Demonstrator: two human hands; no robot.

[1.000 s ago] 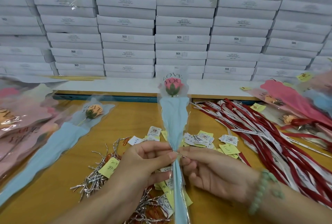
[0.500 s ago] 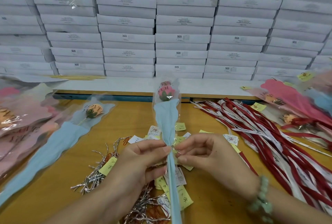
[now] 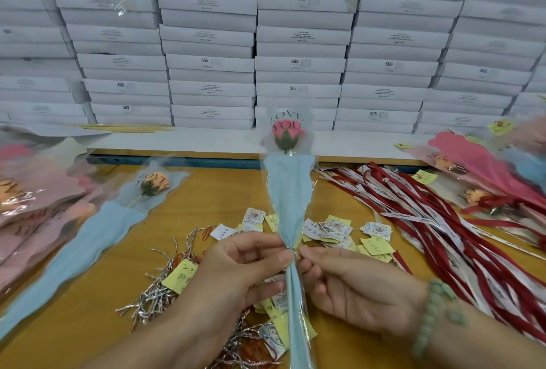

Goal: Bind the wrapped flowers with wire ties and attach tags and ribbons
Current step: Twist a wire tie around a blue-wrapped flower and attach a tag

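Stacked white boxes across the back, wooden table in front. Heaped at right: red and white ribbons. Held upright at centre: blue-wrapped pink rose. Gathered neck pinched by left hand; wire tie on that neck pinched by right hand. Lower left: pile of silver wire ties. Scattered behind the hands: paper tags.
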